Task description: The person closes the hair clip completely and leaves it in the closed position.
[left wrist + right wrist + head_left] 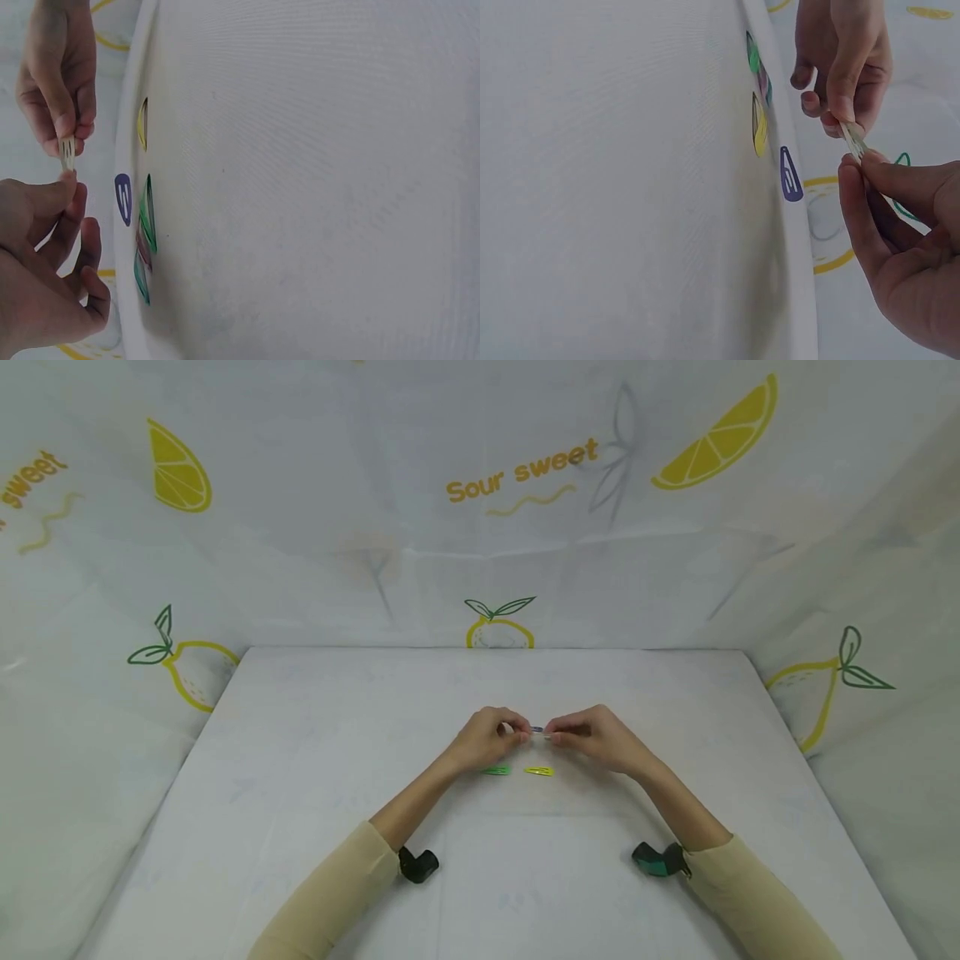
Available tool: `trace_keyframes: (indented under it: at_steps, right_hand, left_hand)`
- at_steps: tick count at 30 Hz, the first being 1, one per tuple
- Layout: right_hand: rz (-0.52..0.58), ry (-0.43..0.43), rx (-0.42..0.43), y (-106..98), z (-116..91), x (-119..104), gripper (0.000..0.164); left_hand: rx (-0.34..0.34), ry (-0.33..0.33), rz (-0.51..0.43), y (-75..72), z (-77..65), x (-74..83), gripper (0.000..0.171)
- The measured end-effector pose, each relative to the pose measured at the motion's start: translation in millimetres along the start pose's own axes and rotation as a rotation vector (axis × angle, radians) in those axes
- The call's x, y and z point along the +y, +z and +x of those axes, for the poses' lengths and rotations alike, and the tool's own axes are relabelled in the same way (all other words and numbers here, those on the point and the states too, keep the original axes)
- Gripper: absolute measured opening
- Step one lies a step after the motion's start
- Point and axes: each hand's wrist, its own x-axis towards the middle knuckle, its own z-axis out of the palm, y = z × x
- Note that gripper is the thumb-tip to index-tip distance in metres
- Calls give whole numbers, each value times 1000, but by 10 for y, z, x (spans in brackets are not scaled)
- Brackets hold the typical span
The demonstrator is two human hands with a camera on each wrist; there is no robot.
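Observation:
A cream snap hair clip (67,153) is held above the table, its two ends between the hands. My left hand (491,739) pinches one end between thumb and index finger, its other fingers loosely bent. The thumb and fingers of my right hand (597,740) pinch the opposite end. On the table, a purple hair clip (791,175) lies beyond the others. Nearer to me are a yellow hair clip (539,771) and a green hair clip (497,770). Beside the green one, a pinkish hair clip (143,247) and a teal hair clip (141,279) show in the left wrist view.
A white cloth covers the table (300,735). Behind it hangs a white curtain (315,527) printed with lemons and lettering. Dark devices, one on the left wrist (418,866) and one on the right wrist (651,860), stick out by the beige sleeves.

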Motion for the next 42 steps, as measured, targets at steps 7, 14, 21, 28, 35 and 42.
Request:
trace_keyframes:
  at_steps: [7, 14, 21, 28, 35, 42]
  right_hand:
    - [70, -57, 54, 15, -10, -28, 17]
    - [93, -30, 78, 26, -5, -52, 17]
    - [122, -11, 68, 27, 1, -54, 18]
    - [169, 6, 51, 37, 3, -43, 18]
    - [179, 26, 53, 42, -2, -43, 18]
    - [252, 55, 60, 49, -5, -33, 22]
  left_hand:
    - [10, 0, -47, -28, -19, 64, 16]
    - [49, -16, -93, -28, -44, 61, 16]
    - [75, -29, -115, -9, -63, 55, 13]
    - [107, -5, -89, -2, -76, 45, 10]
    - [110, 28, -76, 6, -69, 12, 8]
    - [127, 49, -53, 24, -68, -1, 7]
